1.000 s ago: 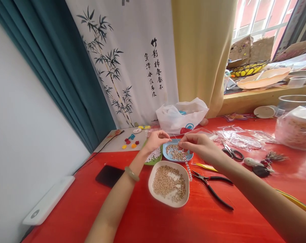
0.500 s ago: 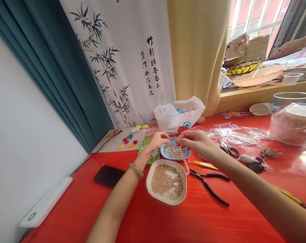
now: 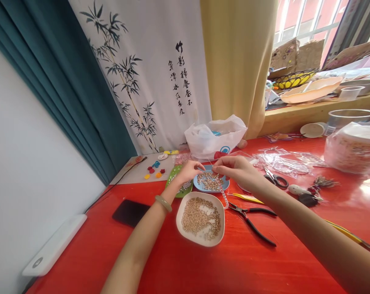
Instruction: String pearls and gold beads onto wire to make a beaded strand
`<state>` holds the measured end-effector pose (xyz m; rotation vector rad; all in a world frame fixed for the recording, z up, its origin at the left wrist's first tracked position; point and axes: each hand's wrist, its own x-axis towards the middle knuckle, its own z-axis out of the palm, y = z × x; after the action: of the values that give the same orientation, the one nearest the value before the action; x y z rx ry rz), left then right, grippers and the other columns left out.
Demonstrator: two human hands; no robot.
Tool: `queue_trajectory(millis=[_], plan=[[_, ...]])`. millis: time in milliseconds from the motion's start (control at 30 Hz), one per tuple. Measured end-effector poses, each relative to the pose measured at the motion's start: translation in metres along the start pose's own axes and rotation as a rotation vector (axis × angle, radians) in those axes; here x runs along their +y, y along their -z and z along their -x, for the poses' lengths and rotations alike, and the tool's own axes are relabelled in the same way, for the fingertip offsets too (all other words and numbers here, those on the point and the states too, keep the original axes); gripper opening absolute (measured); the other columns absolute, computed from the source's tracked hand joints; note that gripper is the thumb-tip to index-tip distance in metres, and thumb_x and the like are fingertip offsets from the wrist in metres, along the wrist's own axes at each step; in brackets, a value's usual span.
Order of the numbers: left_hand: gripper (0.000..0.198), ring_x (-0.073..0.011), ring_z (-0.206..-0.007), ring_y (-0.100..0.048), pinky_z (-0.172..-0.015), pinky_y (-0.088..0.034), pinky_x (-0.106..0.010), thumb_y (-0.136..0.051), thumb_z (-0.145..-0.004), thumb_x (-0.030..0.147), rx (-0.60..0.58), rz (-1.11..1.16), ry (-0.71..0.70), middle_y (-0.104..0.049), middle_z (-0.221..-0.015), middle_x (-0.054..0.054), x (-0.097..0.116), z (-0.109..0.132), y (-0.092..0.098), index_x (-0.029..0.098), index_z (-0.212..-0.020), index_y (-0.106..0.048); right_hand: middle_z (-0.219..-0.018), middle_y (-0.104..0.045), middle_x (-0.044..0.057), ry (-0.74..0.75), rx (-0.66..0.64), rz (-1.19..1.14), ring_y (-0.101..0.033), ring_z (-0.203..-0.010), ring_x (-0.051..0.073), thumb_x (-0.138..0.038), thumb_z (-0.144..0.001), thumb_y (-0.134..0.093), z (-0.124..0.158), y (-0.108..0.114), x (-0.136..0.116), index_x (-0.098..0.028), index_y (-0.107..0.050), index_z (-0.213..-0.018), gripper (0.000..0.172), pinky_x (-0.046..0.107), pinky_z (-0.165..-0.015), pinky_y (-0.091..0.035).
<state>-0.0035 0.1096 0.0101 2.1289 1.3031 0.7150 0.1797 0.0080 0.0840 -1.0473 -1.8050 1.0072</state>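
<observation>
My left hand (image 3: 189, 170) and my right hand (image 3: 235, 169) are raised close together over a blue dish (image 3: 198, 187) of golden beads, fingers pinched. My right hand pinches a thin thread with a string of clear beads (image 3: 224, 197) hanging from it down to the table. My left hand pinches the thread's other end or a bead; it is too small to make out. A white dish (image 3: 181, 217) full of golden beads sits nearest me. A green dish (image 3: 172, 179) with pale beads lies under my left wrist.
Black pliers (image 3: 252, 223) and yellow tweezers (image 3: 245, 197) lie right of the dishes, scissors (image 3: 275, 179) further back. A black phone (image 3: 130, 212) lies to the left, a white plastic bag (image 3: 215, 139) behind. Clear packets (image 3: 283, 161) and a bagged stack (image 3: 353, 149) fill the right side.
My hands have stayed pinched over the blue dish and drawn slightly closer together. The view has shifted a little up and to the right.
</observation>
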Motion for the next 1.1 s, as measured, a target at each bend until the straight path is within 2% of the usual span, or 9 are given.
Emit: queue_trajectory(millis=[133,267,367,467,667,867,1100], plan=[[0.009,-0.0177,-0.071,-0.058,-0.070,-0.043,-0.028,-0.062,-0.059,0.017,-0.064,-0.233,0.026,-0.067,-0.071,-0.004,0.005,0.005,0.002,0.018,-0.067,-0.068,-0.065,-0.057,0.002,0.000,0.007,0.001,-0.048,-0.059,0.013,-0.027,-0.074,-0.051,0.000,0.000,0.000,-0.017,-0.059,-0.064,0.016,0.027,-0.055,-0.036],[0.006,-0.0234,-0.078,-0.057,-0.071,-0.042,-0.032,-0.063,-0.059,0.022,-0.081,-0.420,0.075,-0.065,-0.069,-0.007,0.011,0.008,-0.003,0.018,-0.060,-0.067,-0.066,-0.059,0.003,-0.013,0.005,0.009,-0.048,-0.060,0.013,-0.026,-0.073,-0.051,-0.001,-0.001,0.000,-0.017,-0.059,-0.063,0.015,0.027,-0.055,-0.036],[0.008,-0.0249,-0.082,-0.056,-0.071,-0.041,-0.033,-0.060,-0.059,0.022,-0.078,-0.490,0.092,-0.065,-0.073,-0.009,0.013,0.007,-0.009,0.018,-0.060,-0.066,-0.067,-0.060,0.003,-0.008,0.003,0.001,-0.049,-0.061,0.012,-0.024,-0.073,-0.051,-0.001,-0.002,0.001,-0.017,-0.059,-0.063,0.015,0.026,-0.056,-0.036],[0.008,-0.0239,-0.078,-0.057,-0.068,-0.040,-0.032,-0.058,-0.057,0.020,-0.079,-0.499,0.100,-0.064,-0.071,-0.009,0.013,0.005,-0.012,0.017,-0.058,-0.065,-0.066,-0.060,0.003,-0.010,0.005,-0.001,-0.049,-0.060,0.012,-0.024,-0.073,-0.052,-0.002,-0.002,0.001,-0.017,-0.059,-0.062,0.014,0.026,-0.056,-0.036],[0.009,-0.0163,-0.061,-0.056,-0.058,-0.039,-0.025,-0.057,-0.057,0.021,-0.068,-0.318,0.080,-0.062,-0.060,-0.003,0.008,0.005,-0.004,0.016,-0.059,-0.064,-0.066,-0.060,0.003,-0.015,0.007,0.009,-0.048,-0.058,0.012,-0.026,-0.073,-0.052,-0.001,-0.001,0.000,-0.017,-0.059,-0.062,0.015,0.027,-0.055,-0.035],[0.015,-0.0124,-0.063,-0.054,-0.058,-0.040,-0.022,-0.053,-0.063,0.020,-0.003,0.006,0.018,-0.063,-0.068,-0.004,0.009,0.012,0.008,0.012,-0.071,-0.063,-0.066,-0.060,0.003,-0.034,0.001,-0.019,-0.049,-0.060,0.013,-0.028,-0.073,-0.052,-0.003,-0.001,0.003,-0.017,-0.059,-0.064,0.015,0.027,-0.054,-0.034],[0.008,-0.0101,-0.058,-0.051,-0.057,-0.040,-0.023,-0.059,-0.060,0.017,0.053,0.277,0.002,-0.059,-0.062,-0.002,0.013,0.021,0.008,0.011,-0.065,-0.059,-0.066,-0.060,0.004,-0.030,0.006,0.004,-0.049,-0.060,0.013,-0.028,-0.073,-0.053,-0.003,-0.002,0.005,-0.017,-0.059,-0.063,0.016,0.027,-0.054,-0.035]])
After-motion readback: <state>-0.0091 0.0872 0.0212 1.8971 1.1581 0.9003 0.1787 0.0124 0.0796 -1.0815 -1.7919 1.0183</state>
